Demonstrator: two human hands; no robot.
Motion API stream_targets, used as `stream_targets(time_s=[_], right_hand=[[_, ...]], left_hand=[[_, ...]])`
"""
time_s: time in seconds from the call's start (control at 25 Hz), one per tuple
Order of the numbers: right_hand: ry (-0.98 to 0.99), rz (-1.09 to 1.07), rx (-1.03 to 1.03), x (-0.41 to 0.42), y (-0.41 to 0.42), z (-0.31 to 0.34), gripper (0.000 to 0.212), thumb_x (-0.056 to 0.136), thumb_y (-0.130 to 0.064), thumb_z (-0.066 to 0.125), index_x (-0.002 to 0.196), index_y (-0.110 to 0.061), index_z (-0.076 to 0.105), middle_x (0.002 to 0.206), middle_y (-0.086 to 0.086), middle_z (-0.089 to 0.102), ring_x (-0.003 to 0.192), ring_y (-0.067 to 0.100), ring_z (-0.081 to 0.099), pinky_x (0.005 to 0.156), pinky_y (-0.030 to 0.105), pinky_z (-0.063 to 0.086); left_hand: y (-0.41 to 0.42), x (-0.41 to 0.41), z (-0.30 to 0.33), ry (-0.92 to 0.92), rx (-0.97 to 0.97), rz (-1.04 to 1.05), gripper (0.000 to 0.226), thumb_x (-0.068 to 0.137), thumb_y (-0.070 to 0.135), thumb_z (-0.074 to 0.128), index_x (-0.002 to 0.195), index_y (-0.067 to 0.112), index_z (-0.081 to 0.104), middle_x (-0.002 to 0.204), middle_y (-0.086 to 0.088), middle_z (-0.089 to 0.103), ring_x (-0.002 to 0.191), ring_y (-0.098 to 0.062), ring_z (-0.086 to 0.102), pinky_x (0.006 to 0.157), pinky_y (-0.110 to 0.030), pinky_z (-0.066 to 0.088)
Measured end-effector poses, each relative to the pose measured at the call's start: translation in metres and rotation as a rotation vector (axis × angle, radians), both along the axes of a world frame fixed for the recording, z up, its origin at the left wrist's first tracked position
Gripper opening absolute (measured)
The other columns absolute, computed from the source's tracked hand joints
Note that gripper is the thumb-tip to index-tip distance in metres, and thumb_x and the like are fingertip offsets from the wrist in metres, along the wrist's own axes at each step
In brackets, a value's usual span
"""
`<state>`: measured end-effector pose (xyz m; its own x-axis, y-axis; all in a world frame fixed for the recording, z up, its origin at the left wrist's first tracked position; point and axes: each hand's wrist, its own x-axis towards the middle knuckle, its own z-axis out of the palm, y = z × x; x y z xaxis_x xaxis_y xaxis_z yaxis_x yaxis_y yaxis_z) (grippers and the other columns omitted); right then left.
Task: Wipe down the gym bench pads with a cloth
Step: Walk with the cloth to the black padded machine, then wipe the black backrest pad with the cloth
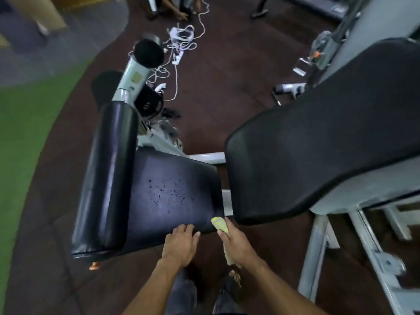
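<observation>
Head view: looking down on a leg machine. Right hand [238, 244] gripping a yellow-green cloth [219, 224], fingers curled round it, one bunched end poking out at the near right corner of the seat pad [172, 189], the other end hanging below the fist. Left hand [180, 243] resting on the near edge of the same pad, fingers relaxed and spread, holding nothing. Spotted across the middle of the seat pad: dark droplets, seemingly spray or sweat, not yet wiped. Lying along the pad's left side: a long roller pad [106, 173], glossy black. Rising to the right: the backrest pad [318, 144], matte black, its lower edge overhanging near the cloth.

Risks from here, as judged: wiping with the cloth still bunched, so only smearing the droplets; skipping the roller pad and backrest pad after doing the seat; brushing droplets off the front edge onto the trousers [184, 292] just below; the loose tail of cloth dragging on the floor and picking up grit.

Containers: none visible. Farther off, only a tangle of white cables [181, 39] with a power strip on the dark floor [227, 87].
</observation>
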<state>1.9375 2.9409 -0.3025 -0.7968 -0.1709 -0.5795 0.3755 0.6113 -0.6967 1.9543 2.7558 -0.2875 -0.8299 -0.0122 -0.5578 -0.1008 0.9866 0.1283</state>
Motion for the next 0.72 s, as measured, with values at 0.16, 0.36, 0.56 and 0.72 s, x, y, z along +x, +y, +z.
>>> stream_targets(time_s=[0.16,0.36,0.56,0.72], right_hand=[[-0.020,0.009,0.000,-0.020,-0.024,-0.011,0.057,0.103,-0.028,0.045,0.154,-0.013,0.025,0.152,0.004,0.043,0.135,0.014,0.044,0.091,0.010,0.027],[-0.053,-0.089,0.013,-0.044,-0.059,-0.030,0.056,0.102,-0.034,0.044,0.154,-0.017,0.027,0.146,0.000,0.050,0.128,0.012,0.050,0.094,0.015,0.033],[-0.100,-0.159,0.031,-0.082,-0.077,-0.064,0.058,0.103,-0.034,0.043,0.154,-0.015,0.025,0.149,0.006,0.046,0.134,0.018,0.047,0.107,0.025,0.034],[-0.099,-0.156,0.049,-0.140,-0.088,-0.128,0.060,0.103,-0.037,0.040,0.156,-0.017,0.018,0.158,0.007,0.034,0.147,0.021,0.030,0.117,0.032,0.026]], left_hand=[[-0.022,-0.017,-0.012,0.039,-0.038,0.027,0.055,0.102,0.051,0.015,0.137,0.022,0.046,0.139,-0.003,0.050,0.129,-0.024,0.048,0.104,-0.037,0.039],[-0.047,-0.060,-0.032,0.127,0.048,-0.008,0.090,0.082,0.055,-0.016,0.146,0.021,0.037,0.154,-0.003,0.038,0.146,-0.024,0.030,0.114,-0.038,0.031],[-0.057,-0.106,-0.072,0.135,-0.001,0.020,0.094,0.094,0.057,-0.018,0.145,0.014,0.049,0.148,-0.014,0.051,0.140,-0.032,0.046,0.108,-0.048,0.045],[-0.067,-0.158,-0.133,0.144,-0.060,0.046,0.078,0.103,0.049,-0.002,0.136,0.013,0.059,0.144,-0.016,0.054,0.135,-0.033,0.051,0.101,-0.050,0.050]])
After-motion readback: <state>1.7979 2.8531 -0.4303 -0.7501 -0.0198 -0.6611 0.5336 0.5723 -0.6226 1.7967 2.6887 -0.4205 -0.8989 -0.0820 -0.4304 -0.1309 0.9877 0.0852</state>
